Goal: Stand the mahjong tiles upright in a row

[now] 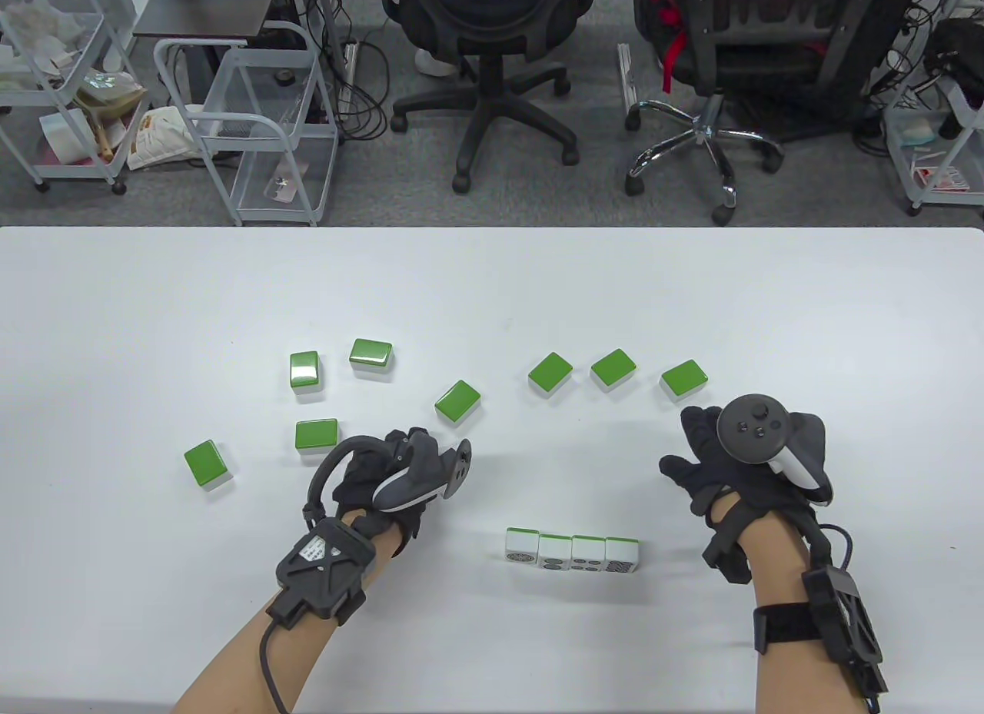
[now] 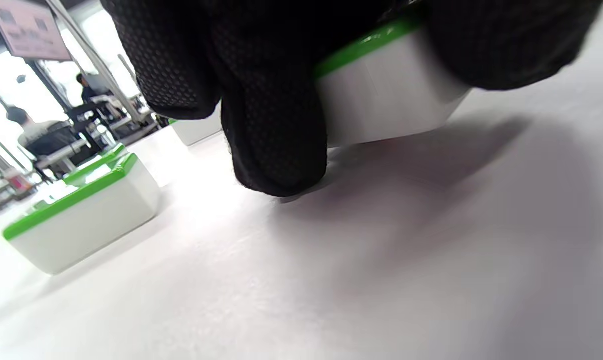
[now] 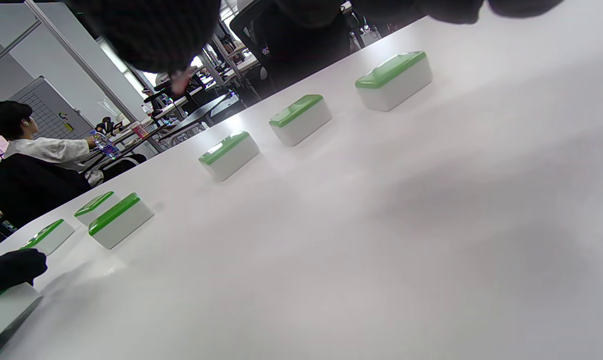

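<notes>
L grip [image 2: 261,100] hides most of held tile [image 2: 386,85].

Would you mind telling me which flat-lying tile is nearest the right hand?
The rightmost of the flat tiles, just beyond the right hand; the other green-backed tiles all lie further left.

No words or numbers can be read: the four upright tiles [image 1: 572,552] in the row show only circle and stripe patterns, and the sign [image 2: 26,27] hanging in the left wrist view carries print too blurred to read.
</notes>
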`<action>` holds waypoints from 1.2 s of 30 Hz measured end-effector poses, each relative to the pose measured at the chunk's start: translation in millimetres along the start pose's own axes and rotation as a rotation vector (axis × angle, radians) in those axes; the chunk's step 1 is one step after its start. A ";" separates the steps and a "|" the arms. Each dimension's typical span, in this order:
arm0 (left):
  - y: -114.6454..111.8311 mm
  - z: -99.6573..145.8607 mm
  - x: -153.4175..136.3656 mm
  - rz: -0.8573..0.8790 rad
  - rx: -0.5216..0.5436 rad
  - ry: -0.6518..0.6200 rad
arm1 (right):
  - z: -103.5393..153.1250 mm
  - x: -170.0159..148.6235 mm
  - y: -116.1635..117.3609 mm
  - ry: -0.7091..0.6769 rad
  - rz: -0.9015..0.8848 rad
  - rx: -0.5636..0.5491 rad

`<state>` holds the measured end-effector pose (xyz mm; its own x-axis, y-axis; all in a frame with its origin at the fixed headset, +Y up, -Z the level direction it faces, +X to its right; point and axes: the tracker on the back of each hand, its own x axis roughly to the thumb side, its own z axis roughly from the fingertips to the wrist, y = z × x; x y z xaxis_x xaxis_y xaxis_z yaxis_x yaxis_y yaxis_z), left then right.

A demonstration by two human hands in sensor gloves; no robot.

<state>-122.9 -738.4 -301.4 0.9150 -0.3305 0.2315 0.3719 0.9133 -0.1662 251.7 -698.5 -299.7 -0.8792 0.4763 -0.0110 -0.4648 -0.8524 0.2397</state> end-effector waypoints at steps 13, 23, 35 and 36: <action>4.4 12.1 21.6 0.544 -0.371 -0.438 | 0.1 0.1 1.3 -0.001 -0.011 0.025; 5.1 8.7 29.1 0.618 -0.291 -0.407 | -0.2 -0.2 1.7 -0.002 -0.017 0.045; 10.6 7.0 19.2 0.620 -0.219 -0.385 | -0.5 -0.3 0.3 -0.016 -0.042 0.042; 17.1 8.5 10.4 0.606 -0.177 -0.371 | -0.5 -0.2 0.1 -0.017 -0.042 0.041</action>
<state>-108.3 -724.2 -293.7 0.8668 0.3513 0.3540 -0.1339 0.8476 -0.5135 251.8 -698.9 -300.2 -0.8569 0.5154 -0.0055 -0.4963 -0.8222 0.2786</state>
